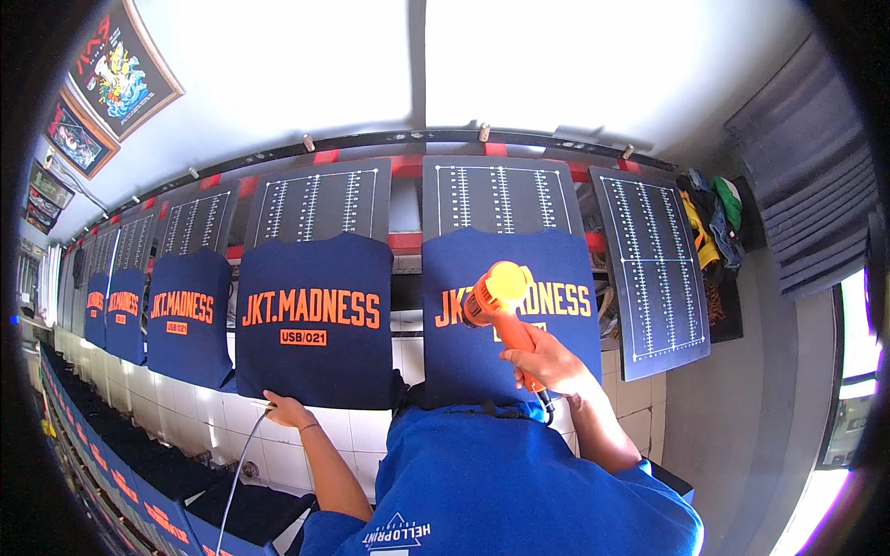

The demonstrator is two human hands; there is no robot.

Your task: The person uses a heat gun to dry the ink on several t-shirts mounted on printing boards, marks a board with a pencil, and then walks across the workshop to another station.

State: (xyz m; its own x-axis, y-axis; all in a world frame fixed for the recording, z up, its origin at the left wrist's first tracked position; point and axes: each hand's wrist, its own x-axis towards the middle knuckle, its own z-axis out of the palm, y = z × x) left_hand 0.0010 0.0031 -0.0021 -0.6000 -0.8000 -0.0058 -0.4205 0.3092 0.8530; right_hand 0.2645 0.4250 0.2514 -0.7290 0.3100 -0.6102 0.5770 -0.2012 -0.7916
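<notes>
My right hand [549, 362] is wrapped round the handle of an orange heat gun [508, 315]. The heat gun is above a navy T-shirt [454, 371] with orange lettering, and it hides part of the print. That shirt is stretched over a dark printing board [501, 195] with white ruler marks. On the left, my left hand [289, 410] is closed on a thin grey cable [239, 471], at the near edge of a second navy T-shirt [311, 366] with the same orange print. A short black cord [548, 408] leaves the heat gun's handle.
More boards with printed navy shirts [190, 320] run off to the left. A bare marked board [654, 278] stands at the right, beside a heap of coloured cloth [712, 218]. A dark rail [399, 139] runs along the wall. Another row of printed shirts [130, 486] lies lower left.
</notes>
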